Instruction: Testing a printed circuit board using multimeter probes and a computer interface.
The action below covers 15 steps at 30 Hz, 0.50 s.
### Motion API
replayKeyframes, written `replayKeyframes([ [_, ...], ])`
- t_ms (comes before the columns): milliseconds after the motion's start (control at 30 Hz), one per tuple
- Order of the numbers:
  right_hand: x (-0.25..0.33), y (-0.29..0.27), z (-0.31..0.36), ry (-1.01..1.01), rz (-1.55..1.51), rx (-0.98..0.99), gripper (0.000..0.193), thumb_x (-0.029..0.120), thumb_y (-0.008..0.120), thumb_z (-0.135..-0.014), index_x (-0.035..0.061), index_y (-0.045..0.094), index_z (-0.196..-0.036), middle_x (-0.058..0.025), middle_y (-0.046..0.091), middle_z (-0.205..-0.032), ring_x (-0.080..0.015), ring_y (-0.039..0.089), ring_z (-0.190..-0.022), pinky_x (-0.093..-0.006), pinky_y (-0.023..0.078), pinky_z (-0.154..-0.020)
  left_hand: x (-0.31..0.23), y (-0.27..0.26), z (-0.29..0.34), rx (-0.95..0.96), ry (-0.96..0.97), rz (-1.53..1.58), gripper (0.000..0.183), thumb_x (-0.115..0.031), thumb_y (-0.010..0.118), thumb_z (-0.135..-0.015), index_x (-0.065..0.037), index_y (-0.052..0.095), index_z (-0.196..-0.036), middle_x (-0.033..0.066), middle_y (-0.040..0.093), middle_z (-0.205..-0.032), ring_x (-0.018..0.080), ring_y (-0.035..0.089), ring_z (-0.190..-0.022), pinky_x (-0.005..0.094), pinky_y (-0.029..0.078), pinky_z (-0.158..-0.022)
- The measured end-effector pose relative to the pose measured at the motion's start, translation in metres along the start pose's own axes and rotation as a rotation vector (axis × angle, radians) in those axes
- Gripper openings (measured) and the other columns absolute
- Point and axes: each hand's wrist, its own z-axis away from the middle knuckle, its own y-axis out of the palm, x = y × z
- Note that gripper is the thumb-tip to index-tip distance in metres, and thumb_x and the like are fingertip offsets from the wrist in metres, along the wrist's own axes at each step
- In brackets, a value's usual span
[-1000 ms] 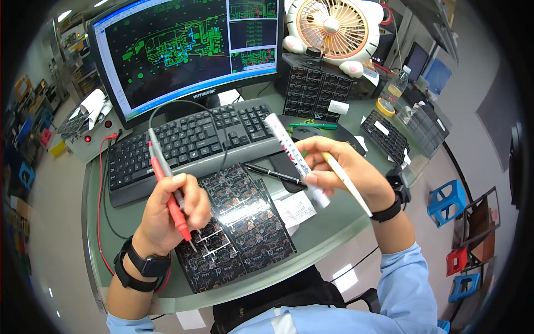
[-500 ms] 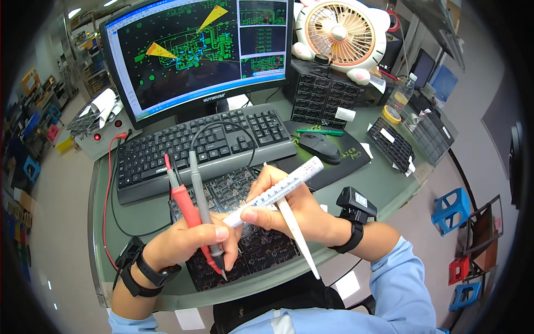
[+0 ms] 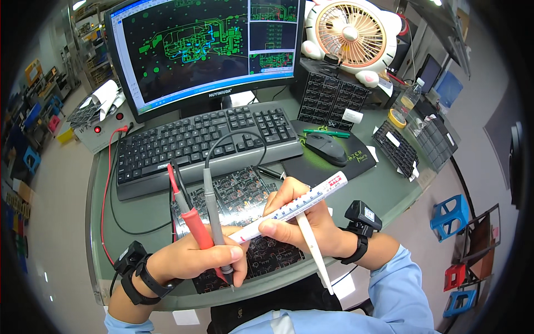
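My left hand (image 3: 203, 260) is closed around two test probes, a red probe (image 3: 196, 227) and a grey probe (image 3: 212, 203), their tips pointing down toward the table's near edge. In my right hand (image 3: 303, 229), a white marker pen (image 3: 297, 207) slants between thumb and fingers, its lower end close to the left hand's fingers. Whether the left fingers touch that end, I cannot tell. A slim white tapered stick (image 3: 315, 255) also sticks out of my right hand, pointing down. Beneath both hands lies a dark circuit board panel (image 3: 272, 259), partly hidden by them.
Behind the panel sit a black keyboard (image 3: 206, 142) and a monitor (image 3: 186, 61) showing a green board layout. To the right are a mouse (image 3: 325, 149), a green pen (image 3: 328, 133), stacked black panels (image 3: 396, 146) and a fan (image 3: 349, 34). A red lead (image 3: 105, 206) runs along the left side.
The yellow wedges on the monitor are gone. My right hand and the marker sit slightly farther right in the picture; the probes have shifted right too. The whole view has moved a little.
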Motion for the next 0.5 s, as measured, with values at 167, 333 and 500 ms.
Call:
replayKeyframes([
  [167, -0.0033, 0.001, -0.0015, -0.001, -0.004, -0.009, 0.024, 0.018, 0.072, -0.085, 0.0044, 0.053, -0.088, 0.0004, 0.053, -0.079, -0.0035, 0.049, -0.07, -0.0195, 0.038, -0.058, -0.0041, 0.0059, -0.0049, -0.087, 0.03, -0.084, 0.045, -0.034, 0.046, -0.091, 0.0, 0.071, -0.074, 0.003, 0.047, -0.072, 0.0167, 0.044, -0.074, 0.0289, 0.036, -0.07],
  [333, -0.0064, 0.0038, 0.0005, 0.035, -0.056, 0.0, 0.025, 0.018, 0.073, -0.085, 0.0042, 0.053, -0.088, -0.0002, 0.054, -0.079, -0.004, 0.049, -0.069, -0.0201, 0.039, -0.058, 0.0018, 0.0033, -0.0008, -0.068, -0.028, 0.012, 0.044, -0.032, 0.043, -0.096, -0.003, 0.068, -0.075, 0.0001, 0.052, -0.072, 0.013, 0.045, -0.072, 0.0282, 0.037, -0.073],
  [500, -0.005, 0.0025, 0.0042, -0.054, -0.041, -0.008, 0.024, 0.014, 0.07, -0.086, 0.004, 0.049, -0.09, -0.0045, 0.057, -0.08, -0.0077, 0.055, -0.069, -0.0213, 0.042, -0.058, 0.0009, 0.0058, -0.0005, -0.04, -0.04, 0.101, 0.045, -0.03, 0.042, -0.095, -0.002, 0.068, -0.072, 0.0021, 0.056, -0.071, 0.0136, 0.047, -0.071, 0.0278, 0.037, -0.074],
])
